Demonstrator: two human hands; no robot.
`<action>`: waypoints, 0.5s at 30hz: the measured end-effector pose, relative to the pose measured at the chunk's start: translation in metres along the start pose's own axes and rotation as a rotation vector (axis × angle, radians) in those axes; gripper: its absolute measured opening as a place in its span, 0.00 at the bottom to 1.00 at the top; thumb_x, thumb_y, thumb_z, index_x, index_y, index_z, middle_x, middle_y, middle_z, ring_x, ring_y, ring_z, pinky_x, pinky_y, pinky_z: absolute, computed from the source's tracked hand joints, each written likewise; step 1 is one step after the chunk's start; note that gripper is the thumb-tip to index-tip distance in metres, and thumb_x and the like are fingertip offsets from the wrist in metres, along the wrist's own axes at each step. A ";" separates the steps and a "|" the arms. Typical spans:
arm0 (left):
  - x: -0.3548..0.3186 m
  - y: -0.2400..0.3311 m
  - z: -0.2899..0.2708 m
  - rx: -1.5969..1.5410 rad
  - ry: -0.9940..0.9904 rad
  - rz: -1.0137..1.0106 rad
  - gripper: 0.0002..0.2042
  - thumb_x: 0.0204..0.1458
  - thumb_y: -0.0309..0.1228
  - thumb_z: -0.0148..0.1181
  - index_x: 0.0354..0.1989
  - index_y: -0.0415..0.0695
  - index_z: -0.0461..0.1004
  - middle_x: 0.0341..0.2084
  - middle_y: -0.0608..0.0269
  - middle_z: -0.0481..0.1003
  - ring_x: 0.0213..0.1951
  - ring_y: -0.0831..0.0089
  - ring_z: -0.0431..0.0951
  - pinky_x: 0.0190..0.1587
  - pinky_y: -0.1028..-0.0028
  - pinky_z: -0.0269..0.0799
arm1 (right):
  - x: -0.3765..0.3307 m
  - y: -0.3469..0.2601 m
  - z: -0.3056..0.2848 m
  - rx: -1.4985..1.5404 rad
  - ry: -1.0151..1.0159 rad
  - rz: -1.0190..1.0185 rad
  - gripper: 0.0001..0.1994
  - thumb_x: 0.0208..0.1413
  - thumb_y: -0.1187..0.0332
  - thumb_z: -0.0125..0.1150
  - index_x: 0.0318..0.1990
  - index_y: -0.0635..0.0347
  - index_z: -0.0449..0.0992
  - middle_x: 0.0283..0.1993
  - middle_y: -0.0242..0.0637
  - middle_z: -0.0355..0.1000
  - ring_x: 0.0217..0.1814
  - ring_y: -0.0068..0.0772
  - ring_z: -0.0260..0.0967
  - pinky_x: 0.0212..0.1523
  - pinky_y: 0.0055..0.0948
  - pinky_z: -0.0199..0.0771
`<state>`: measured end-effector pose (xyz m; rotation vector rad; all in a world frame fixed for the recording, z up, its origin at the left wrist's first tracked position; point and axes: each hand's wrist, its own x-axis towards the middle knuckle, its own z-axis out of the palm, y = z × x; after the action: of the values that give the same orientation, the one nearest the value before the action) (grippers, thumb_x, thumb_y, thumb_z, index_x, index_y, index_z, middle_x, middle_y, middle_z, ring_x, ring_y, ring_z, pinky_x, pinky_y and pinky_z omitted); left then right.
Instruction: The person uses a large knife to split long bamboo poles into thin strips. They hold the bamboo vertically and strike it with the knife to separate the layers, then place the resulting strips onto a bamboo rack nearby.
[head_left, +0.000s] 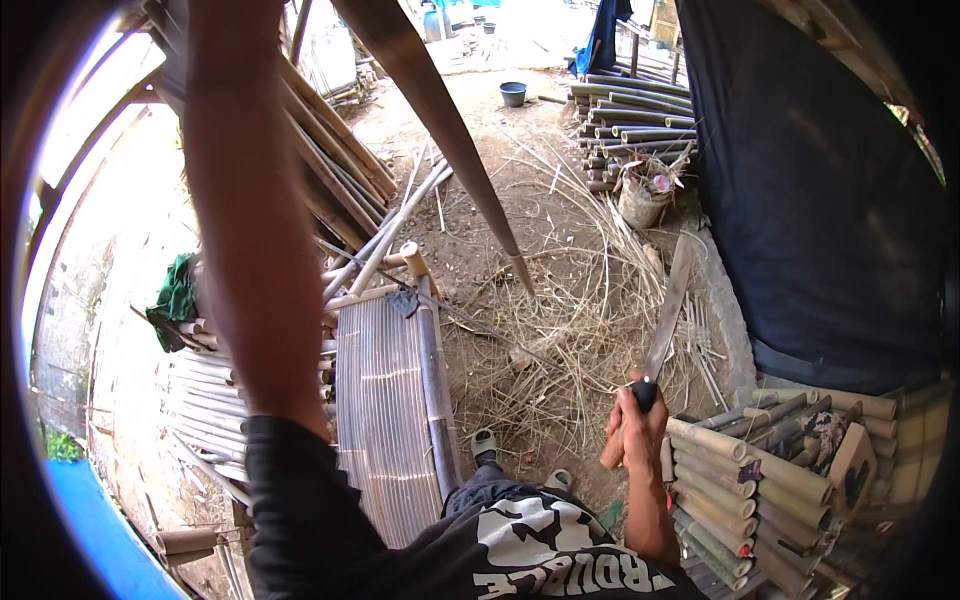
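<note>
In my right hand (638, 425) is a machete (670, 310) with a black handle, its long blade pointing up and away from me. The fingers wrap round the handle. My left forearm (265, 270) rises steeply on the left and leaves at the top edge, so the left hand is out of sight. A long dark bamboo pole (450, 125) slants down from the top, its lower end at the straw-like shavings on the ground; whether my left hand touches it is hidden.
A slatted bamboo bench (390, 400) stands just left of my legs. A crate of stacked bamboo (715, 490) is at the right. Bamboo shavings (560, 340) cover the ground ahead. Farther off are a bamboo pile (640, 120), a dark bucket (513, 94) and a black sheet (820, 200).
</note>
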<state>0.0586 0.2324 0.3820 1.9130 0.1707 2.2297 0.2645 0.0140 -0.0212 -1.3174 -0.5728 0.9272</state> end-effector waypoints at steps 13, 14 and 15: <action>-0.219 -0.095 0.055 -0.118 -0.128 -0.194 0.11 0.65 0.34 0.48 0.39 0.38 0.68 0.28 0.60 0.71 0.25 0.75 0.72 0.29 0.76 0.69 | -0.041 0.015 -0.072 -0.049 0.044 -0.008 0.19 0.63 0.66 0.55 0.57 0.66 0.62 0.25 0.33 0.66 0.16 0.20 0.63 0.16 0.22 0.67; -0.214 -0.095 0.056 -0.005 -0.206 -0.081 0.10 0.64 0.33 0.49 0.41 0.37 0.70 0.31 0.58 0.72 0.30 0.72 0.74 0.33 0.74 0.71 | -0.045 -0.003 -0.067 -0.088 0.029 -0.036 0.19 0.63 0.66 0.55 0.57 0.64 0.62 0.25 0.32 0.66 0.17 0.20 0.63 0.18 0.22 0.67; -0.209 -0.095 0.061 0.100 -0.282 0.030 0.10 0.63 0.31 0.50 0.42 0.36 0.71 0.34 0.56 0.72 0.34 0.69 0.75 0.38 0.72 0.72 | -0.041 -0.004 -0.070 -0.168 -0.013 -0.178 0.19 0.63 0.67 0.55 0.58 0.63 0.61 0.26 0.31 0.67 0.20 0.20 0.64 0.21 0.22 0.67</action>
<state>0.1559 0.2758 0.1695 2.2702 0.2153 1.9739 0.3002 -0.0595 -0.0249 -1.3854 -0.7786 0.7543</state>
